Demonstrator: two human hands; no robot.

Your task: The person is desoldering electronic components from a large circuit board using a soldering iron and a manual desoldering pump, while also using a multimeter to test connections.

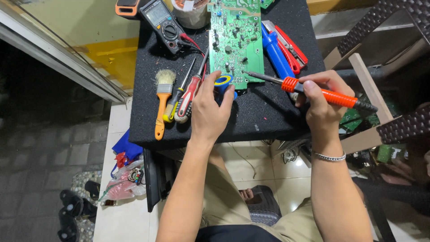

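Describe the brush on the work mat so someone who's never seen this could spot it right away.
Start at the black mat and go to its left side, left of the left hand. The brush lies there beside two screwdrivers. It alone has pale bristles, a metal band and a flat orange handle.

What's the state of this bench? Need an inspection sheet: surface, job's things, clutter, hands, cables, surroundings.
Surface: black mat, speckled with bits.
Job's things: green circuit board; orange soldering iron, tip at the board's lower edge; blue-and-yellow solder spool.
Clutter: paintbrush, two screwdrivers, multimeter, blue desoldering pump, red-handled tool, tape roll.
Hands: left hand on the spool; right hand gripping the iron.
Cables: red and black meter leads across the mat.
Surroundings: tiled floor, bags, sandals, woven chair.
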